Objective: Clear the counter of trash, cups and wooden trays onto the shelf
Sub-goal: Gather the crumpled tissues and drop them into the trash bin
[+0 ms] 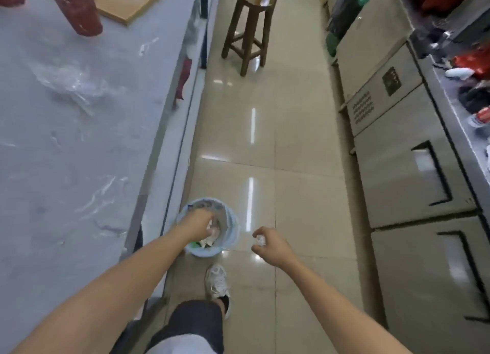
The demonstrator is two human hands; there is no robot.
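Note:
A pale blue waste bin (233,231) stands on the floor beside the counter's foot, with crumpled white paper and a green scrap inside. My left hand (199,225) hangs over the bin's mouth, fingers closed around a white crumpled tissue (212,230). To the right of the bin, above the floor tiles, my right hand (267,243) pinches a small white paper wad (259,239). On the grey marbled counter (66,154) at the left lie a clear plastic wrapper (74,84) and, at the far top, a wooden tray (130,2).
A tall wooden stool (250,27) stands in the aisle ahead. Steel refrigerated cabinets (413,168) line the right side, with clutter on top. Two dark red posts (77,7) rest on the counter. My white shoe (217,282) is just behind the bin.

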